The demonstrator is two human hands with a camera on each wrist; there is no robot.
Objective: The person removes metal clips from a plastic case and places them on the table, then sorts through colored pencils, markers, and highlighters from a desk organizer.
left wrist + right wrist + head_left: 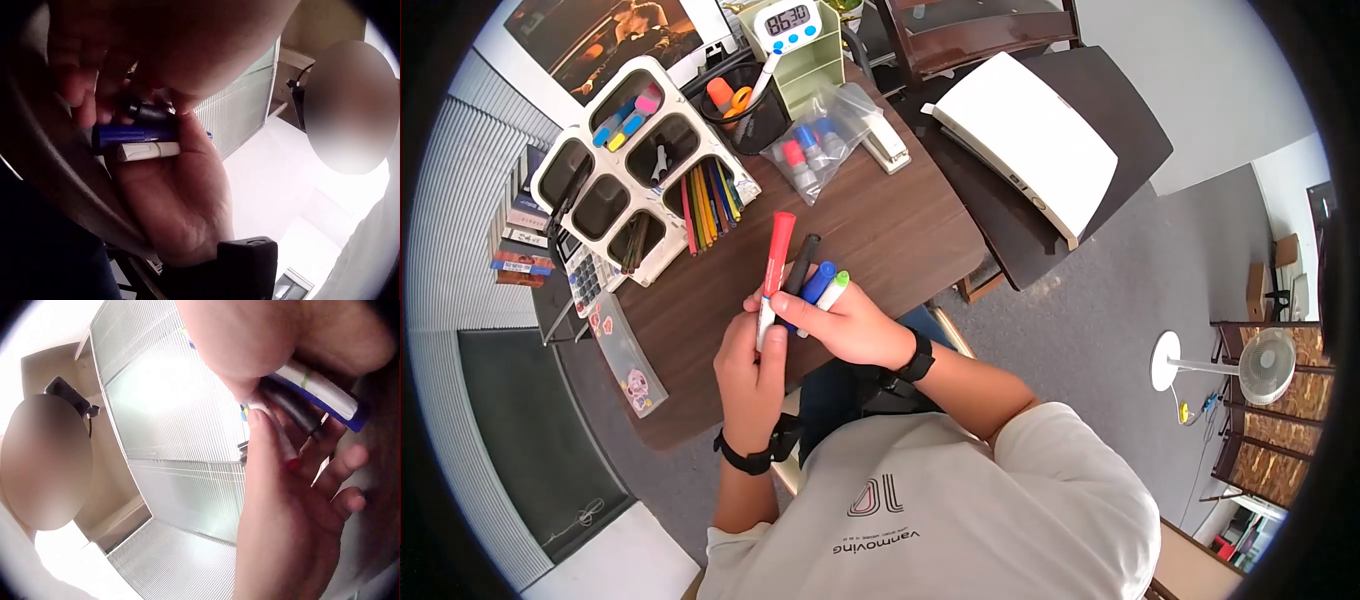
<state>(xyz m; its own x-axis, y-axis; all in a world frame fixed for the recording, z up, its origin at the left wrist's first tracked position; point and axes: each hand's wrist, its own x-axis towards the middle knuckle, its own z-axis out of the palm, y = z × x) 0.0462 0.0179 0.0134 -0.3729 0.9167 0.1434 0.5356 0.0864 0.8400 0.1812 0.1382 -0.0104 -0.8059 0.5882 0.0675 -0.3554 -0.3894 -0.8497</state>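
Note:
The left hand [750, 375] grips the white barrel of a red-topped marker [780, 240], which stands tilted above the desk's front part. Touching it from the right, the right hand [858, 330] holds a black marker [803, 260], a blue marker [816, 284] and a white marker with a green end [836, 290], fanned side by side. In the left wrist view, the right palm [187, 200] lies under the blue marker [125, 135] and the white marker [147, 151]. The right wrist view has the left thumb [265, 431] against a marker; the right hand [244, 337] partly covers the others.
On the desk [880, 240] stand a white organizer [585, 133] with pens and pencils, a black mesh cup [755, 125], and a green holder with a timer [788, 25]. A bag of bottles [815, 140] and a stapler [884, 145] lie nearby. A chair [1100, 205] is at right.

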